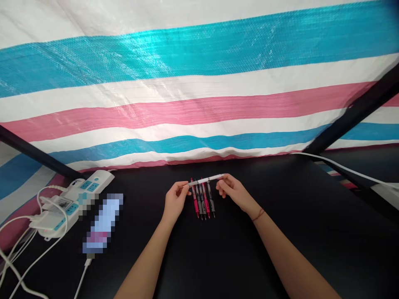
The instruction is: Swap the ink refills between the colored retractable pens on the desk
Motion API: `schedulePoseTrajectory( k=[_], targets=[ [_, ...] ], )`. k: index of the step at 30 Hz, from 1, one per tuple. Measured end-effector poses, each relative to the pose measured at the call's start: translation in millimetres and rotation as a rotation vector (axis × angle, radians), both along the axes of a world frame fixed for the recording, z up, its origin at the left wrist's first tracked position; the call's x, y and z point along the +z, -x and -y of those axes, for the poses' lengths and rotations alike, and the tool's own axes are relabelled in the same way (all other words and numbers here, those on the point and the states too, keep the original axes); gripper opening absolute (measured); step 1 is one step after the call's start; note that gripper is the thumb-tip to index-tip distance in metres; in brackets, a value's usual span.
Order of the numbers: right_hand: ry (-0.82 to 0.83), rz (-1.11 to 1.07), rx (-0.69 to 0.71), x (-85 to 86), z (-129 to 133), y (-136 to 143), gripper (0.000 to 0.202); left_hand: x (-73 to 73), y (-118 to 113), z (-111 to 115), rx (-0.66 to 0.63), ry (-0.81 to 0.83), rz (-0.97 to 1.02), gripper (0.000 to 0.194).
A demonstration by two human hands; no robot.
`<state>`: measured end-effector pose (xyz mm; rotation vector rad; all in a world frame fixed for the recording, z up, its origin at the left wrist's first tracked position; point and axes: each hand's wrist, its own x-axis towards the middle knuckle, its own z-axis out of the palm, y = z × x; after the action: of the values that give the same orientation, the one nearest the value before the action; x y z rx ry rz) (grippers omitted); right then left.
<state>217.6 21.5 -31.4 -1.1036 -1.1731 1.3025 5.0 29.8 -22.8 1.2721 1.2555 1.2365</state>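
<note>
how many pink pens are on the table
2: one pink pen at the left end of the row, another pink pen second from the right; their upper parts are partly covered.

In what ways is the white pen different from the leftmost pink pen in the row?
The white pen is mostly white, while the pink pen shows bright pink. The left hand and right hand hold the white pen up; the pink pen lies on the table. The white pen runs side to side, the pink pen roughly front to back. Both are slim and straight.
</note>
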Motion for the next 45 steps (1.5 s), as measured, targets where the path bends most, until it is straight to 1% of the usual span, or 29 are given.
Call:
schedulePoseTrajectory(
  k=[3, 4, 7, 10, 12, 15, 18, 20, 25, 30, 33, 36, 38, 40, 43, 45],
  targets=[
    [-0.009, -0.053, 0.011, 0.9, 1, -1, 0.045, 0.8, 0, 1, 0.000, 0.000, 0.009, 0.028],
    [-0.005, -0.053, 0.007, 1.6, 1, -1, 0.045, 1.1, 0, 1, 0.000, 0.002, 0.009, 0.028],
    [0.001, 0.001, -0.001, 3.3, 0, 0, 0.036, 2.1, -1, 2, -0.004, 0.002, 0.002, 0.027],
    [-0.003, 0.050, -0.004, 3.8, 0, 2, 0.040, 2.3, -1, 2, -0.009, -0.007, 0.009, 0.028],
    [-0.011, 0.024, -0.017, 3.3, 0, 2, 0.037, 2.1, 0, 1, -0.008, -0.005, 0.007, 0.029],
    [-0.033, 0.000, 0.000, 2.2, 1, -1, 0.044, 1.6, 1, 1, -0.010, 0.002, -0.011, 0.030],
    [-0.025, 0.048, 0.020, 1.8, 0, -3, 0.036, 0.6, 1, 2, -0.020, -0.005, -0.014, 0.030],
    [-0.017, 0.079, 0.018, 2.2, 0, -3, 0.035, -0.1, 1, 2, -0.023, -0.008, -0.017, 0.029],
    [-0.069, 0.124, 0.009, 4.1, 1, -2, 0.031, 0.1, 0, 1, -0.017, -0.010, -0.010, 0.031],
    [-0.098, 0.110, -0.003, 2.9, 2, -1, 0.034, 0.6, 1, 1, 0.002, 0.011, 0.022, 0.036],
    [-0.106, 0.121, -0.018, 0.4, 2, -1, 0.030, -0.6, 1, 1, -0.005, -0.004, -0.005, 0.034],
    [-0.135, 0.118, -0.052, -0.4, 1, 0, 0.031, -0.6, -1, 4, -0.016, -0.047, -0.066, 0.029],
    [-0.135, 0.082, -0.099, 1.8, 0, 2, 0.033, 1.9, -2, 7, -0.037, -0.080, -0.114, 0.025],
    [-0.130, -0.014, -0.168, 6.7, 1, 4, 0.035, 7.2, -4, 12, -0.084, -0.102, -0.164, 0.024],
    [-0.127, -0.165, -0.231, 16.2, 5, 7, 0.034, 17.7, -12, 24, -0.222, -0.090, -0.213, 0.024],
    [-0.129, -0.190, -0.243, 21.6, 7, 9, 0.033, 23.5, -20, 33, -0.328, -0.042, -0.173, 0.022]
  ],
)
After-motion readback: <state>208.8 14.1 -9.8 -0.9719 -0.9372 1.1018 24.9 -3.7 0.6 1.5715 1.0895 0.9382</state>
